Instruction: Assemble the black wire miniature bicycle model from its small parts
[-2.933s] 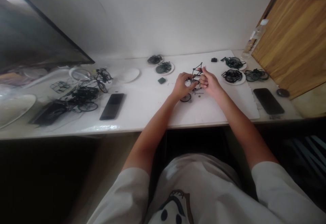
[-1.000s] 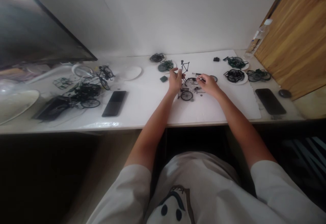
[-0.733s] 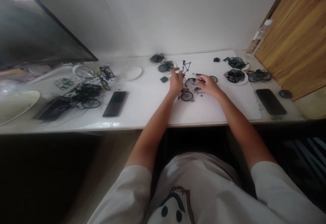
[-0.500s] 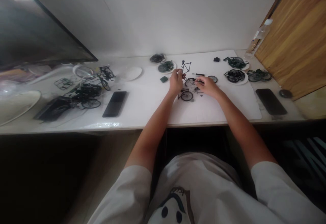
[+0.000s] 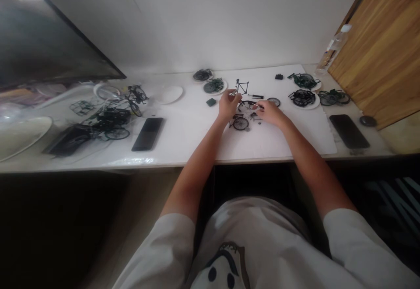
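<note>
My left hand [image 5: 229, 106] pinches a black miniature bicycle frame [image 5: 243, 87], which stands up above its fingertips. In my right hand [image 5: 271, 114] is a slim dark tool with a thin silvery shaft [image 5: 257, 105], pointing left towards the other hand; its exact kind is too small to make out. Between and below the hands lie model bicycle parts: a dark curved wheel part [image 5: 243, 105], a black spoked wheel [image 5: 240, 124] and tiny loose pieces [image 5: 259, 123]. Beyond the right fingers are a short black bar [image 5: 255, 96] and another small wheel [image 5: 273, 102].
White plates [image 5: 316, 102] of bicycle parts stand at right and back. A dark green block [image 5: 211, 102] lies left of my hands. Phones lie at left [image 5: 148, 134] and right [image 5: 349, 131]. Assembled model bicycles [image 5: 110, 120] crowd the far left; a bottle [image 5: 333, 50] leans by a wooden board [image 5: 380, 52].
The bicycle frame has shifted slightly right and tilted in my left hand. The slim tool in my right hand has turned a little, and both hands stay nearly in place.
</note>
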{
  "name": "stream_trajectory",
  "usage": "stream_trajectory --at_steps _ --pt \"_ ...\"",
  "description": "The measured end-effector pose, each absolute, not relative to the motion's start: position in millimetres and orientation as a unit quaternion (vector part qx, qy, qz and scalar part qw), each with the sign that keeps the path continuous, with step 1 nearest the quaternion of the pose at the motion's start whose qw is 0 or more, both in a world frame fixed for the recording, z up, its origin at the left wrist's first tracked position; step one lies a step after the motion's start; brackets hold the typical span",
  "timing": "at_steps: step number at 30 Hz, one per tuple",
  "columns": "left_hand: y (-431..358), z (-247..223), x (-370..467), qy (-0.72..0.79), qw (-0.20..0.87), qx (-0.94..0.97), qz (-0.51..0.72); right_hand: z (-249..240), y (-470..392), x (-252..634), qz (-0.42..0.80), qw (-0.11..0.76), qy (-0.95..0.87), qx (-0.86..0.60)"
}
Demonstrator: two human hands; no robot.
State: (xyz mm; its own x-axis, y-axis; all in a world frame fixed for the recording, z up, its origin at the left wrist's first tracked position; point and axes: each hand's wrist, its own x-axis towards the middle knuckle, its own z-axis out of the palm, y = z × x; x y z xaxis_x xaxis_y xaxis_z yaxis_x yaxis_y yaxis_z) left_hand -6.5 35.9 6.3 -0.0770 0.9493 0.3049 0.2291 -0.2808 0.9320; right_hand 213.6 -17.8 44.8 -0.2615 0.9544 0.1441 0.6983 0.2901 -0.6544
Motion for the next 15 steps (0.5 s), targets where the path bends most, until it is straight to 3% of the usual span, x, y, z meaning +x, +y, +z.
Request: stream_trajectory --at_steps 15 --pt "35.4 8.7 -7.4 0.510 0.376 0.541 0.554 47.5 -17.2 211.1 0.229 0.263 -0.767 -0.539"
